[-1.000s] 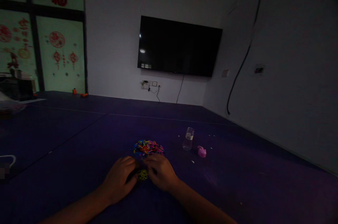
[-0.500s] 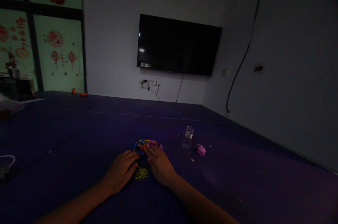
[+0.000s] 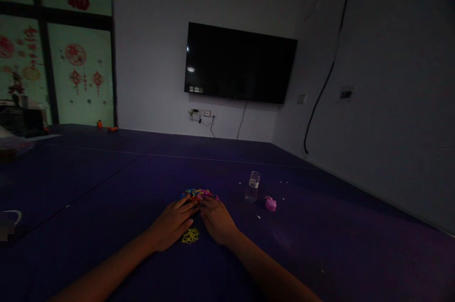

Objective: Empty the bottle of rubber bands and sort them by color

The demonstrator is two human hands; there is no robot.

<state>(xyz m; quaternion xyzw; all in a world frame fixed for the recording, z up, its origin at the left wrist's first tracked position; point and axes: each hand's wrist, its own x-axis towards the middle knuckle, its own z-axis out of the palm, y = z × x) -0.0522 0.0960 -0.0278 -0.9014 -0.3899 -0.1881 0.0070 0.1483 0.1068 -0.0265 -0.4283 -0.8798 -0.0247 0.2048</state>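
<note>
Dim purple surface (image 3: 117,197), left hand (image 3: 173,224) closer to right hand (image 3: 217,221) than before, both at colourful pile (image 3: 199,193), either grip unclear.

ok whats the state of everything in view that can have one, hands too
left hand, palm down, fingers spread at the mixed loops
right hand, palm down, fingertips at the mixed loops; grip unclear
mixed loops, heaped, partly covered by the hands
yellow loops, loosely bunched, apart from the heap
bottle, upright, no cap visible on it
pink thing, resting apart from the bottle
tv, screen dark, showing reflections
</note>
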